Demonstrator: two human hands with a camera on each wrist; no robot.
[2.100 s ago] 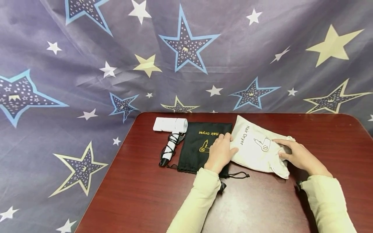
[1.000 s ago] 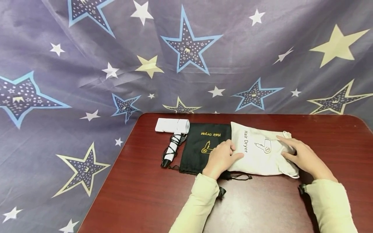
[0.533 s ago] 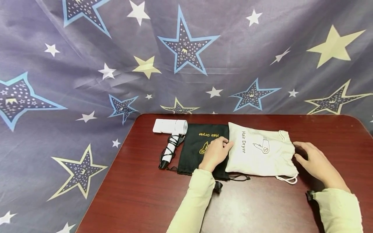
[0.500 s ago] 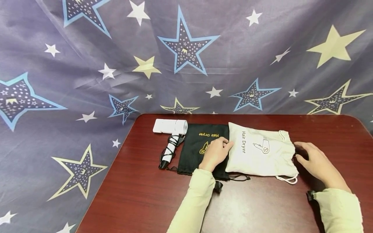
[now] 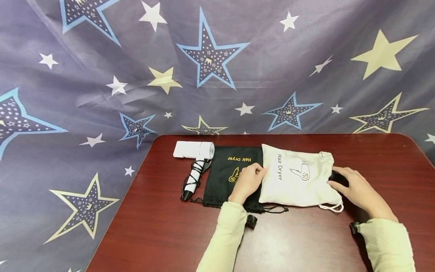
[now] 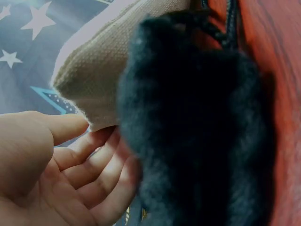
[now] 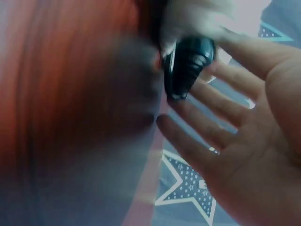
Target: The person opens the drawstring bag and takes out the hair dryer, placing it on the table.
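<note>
In the head view a white drawstring bag printed "Hair Dryer" lies on the table, its mouth to the right. My left hand pinches its left edge between thumb and fingers; the left wrist view shows the bag's bottom edge at the thumb tip. At the mouth, my right hand has thumb and fingers spread, fingers fairly straight. A black ribbed end pokes out between them; what it belongs to is hidden inside. Under my left hand lies a black drawstring bag, also printed "Hair Dryer".
A white hair dryer with its black cord wound round the handle lies left of the black bag. The red-brown table meets a star-patterned cloth behind. A black drawcord trails from the black bag.
The white bag was turned straighter and lies beside the black one. My right hand left its top, moved off right, then came back to the mouth, where a black end now shows.
</note>
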